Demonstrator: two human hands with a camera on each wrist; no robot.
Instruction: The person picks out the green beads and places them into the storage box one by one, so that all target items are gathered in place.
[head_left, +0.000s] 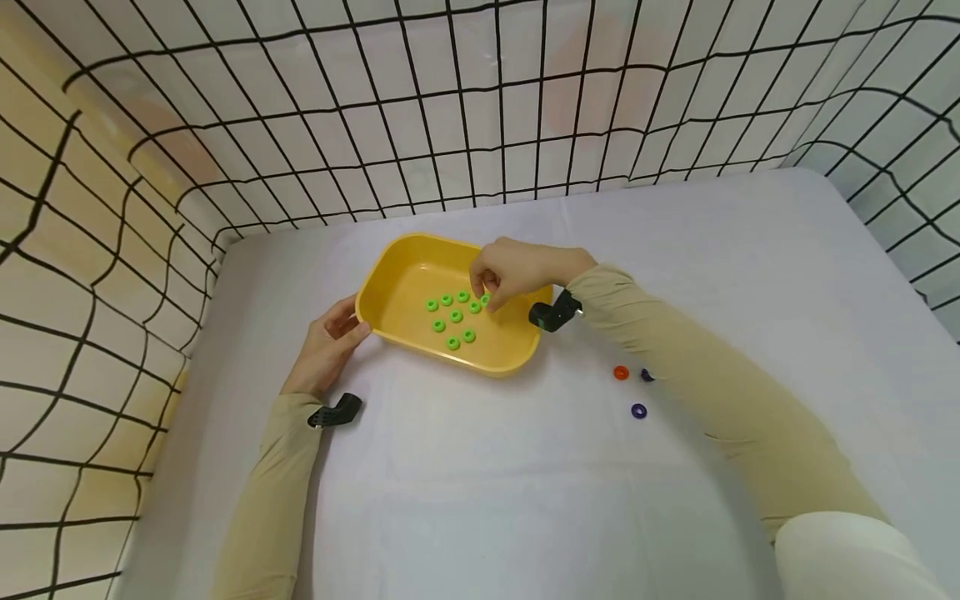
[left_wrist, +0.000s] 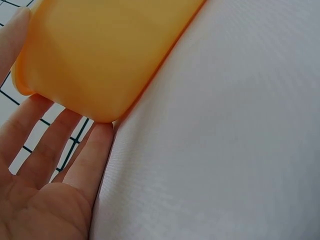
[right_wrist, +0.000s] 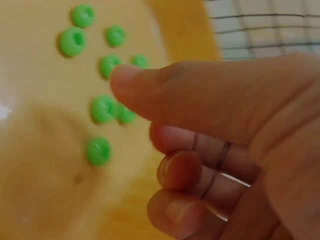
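Observation:
A shallow yellow tray [head_left: 397,292] lies askew on the white-covered table, with several small green rings [head_left: 456,316] spread over its floor. At its left end my left hand [head_left: 330,346] holds the tray, thumb by the rim and fingers against the outside wall [left_wrist: 105,65]. Over the right part of the tray, my right hand [head_left: 510,268] reaches down and pinches a green ring [head_left: 486,300] between thumb and index fingertips. In the right wrist view the thumb hides the index fingertip and overlaps some rings, while the other fingers [right_wrist: 180,170] are curled.
To the right of the tray lie an orange ring [head_left: 621,372], a purple ring [head_left: 639,411] and another dark purple piece [head_left: 647,375] close to the right sleeve. A black wire grid [head_left: 480,117] stands along the back and both sides of the table.

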